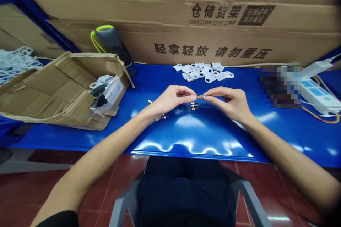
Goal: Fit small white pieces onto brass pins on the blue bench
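My left hand [179, 96] and my right hand [229, 102] meet over the blue table, each pinching one end of a small brass-coloured strip [200, 97]. A white bit shows at its right end; the fingertips hide the rest. Just below it lie several small metal pins with white parts [194, 106], grouped side by side. More such pins [161, 117] lie partly hidden behind my left forearm, and a small piece [150, 101] is by my left wrist. Beyond the hands is a loose pile of flat white plastic pieces with round holes [204, 72].
An open cardboard box [80, 78] holding assorted items stands at the left, with a dark bottle [113, 44] behind it. White cords [17, 62] are heaped far left. A power strip [317, 90] with wires lies at the right. Large cardboard [170, 17] backs the table.
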`<state>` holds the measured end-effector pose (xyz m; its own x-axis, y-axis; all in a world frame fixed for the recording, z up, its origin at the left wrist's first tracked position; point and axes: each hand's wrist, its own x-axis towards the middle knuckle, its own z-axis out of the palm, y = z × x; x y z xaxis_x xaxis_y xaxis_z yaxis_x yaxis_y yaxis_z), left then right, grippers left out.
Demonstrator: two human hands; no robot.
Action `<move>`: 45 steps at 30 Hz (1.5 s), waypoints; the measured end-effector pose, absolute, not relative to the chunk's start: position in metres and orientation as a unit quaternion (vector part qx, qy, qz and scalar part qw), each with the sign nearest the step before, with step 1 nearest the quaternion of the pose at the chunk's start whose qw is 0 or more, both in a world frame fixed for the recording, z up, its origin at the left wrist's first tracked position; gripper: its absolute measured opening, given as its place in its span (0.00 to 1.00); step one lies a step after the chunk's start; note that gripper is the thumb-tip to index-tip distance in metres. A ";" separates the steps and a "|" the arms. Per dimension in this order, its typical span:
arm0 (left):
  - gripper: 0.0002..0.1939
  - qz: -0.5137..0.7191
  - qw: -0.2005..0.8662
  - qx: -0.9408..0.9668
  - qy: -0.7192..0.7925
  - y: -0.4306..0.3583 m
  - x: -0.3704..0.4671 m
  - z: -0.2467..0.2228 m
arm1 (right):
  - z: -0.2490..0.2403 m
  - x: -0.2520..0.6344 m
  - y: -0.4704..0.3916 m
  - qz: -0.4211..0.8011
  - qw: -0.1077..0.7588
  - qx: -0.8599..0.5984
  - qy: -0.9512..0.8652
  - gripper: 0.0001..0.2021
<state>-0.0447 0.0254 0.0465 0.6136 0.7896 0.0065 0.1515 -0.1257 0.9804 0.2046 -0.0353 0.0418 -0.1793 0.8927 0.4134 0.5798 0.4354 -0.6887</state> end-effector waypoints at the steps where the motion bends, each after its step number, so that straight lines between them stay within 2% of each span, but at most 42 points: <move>1: 0.18 0.282 0.565 0.699 0.336 0.025 -0.045 0.047 | 0.041 0.205 -0.035 0.198 0.407 -0.492 -0.744 0.09; 11: 0.19 0.283 0.623 0.659 0.312 0.023 -0.043 0.045 | 0.038 0.209 -0.030 0.228 0.426 -0.445 -0.754 0.07; 17: 0.23 0.304 0.639 0.638 0.304 0.021 -0.041 0.045 | 0.040 0.210 -0.030 0.257 0.428 -0.456 -0.736 0.09; 24: 0.17 0.335 0.566 0.704 0.269 0.023 -0.041 0.040 | 0.037 0.211 -0.027 0.357 0.411 -0.469 -0.696 0.15; 32: 0.12 0.336 0.495 0.755 0.269 0.018 -0.043 0.044 | 0.040 0.209 -0.028 0.339 0.403 -0.453 -0.719 0.10; 40: 0.11 0.314 0.451 0.801 0.237 0.017 -0.044 0.042 | 0.041 0.214 -0.027 0.382 0.350 -0.452 -0.726 0.15; 45: 0.10 0.280 0.393 0.844 0.234 0.017 -0.045 0.038 | 0.045 0.213 -0.026 0.394 0.303 -0.465 -0.733 0.14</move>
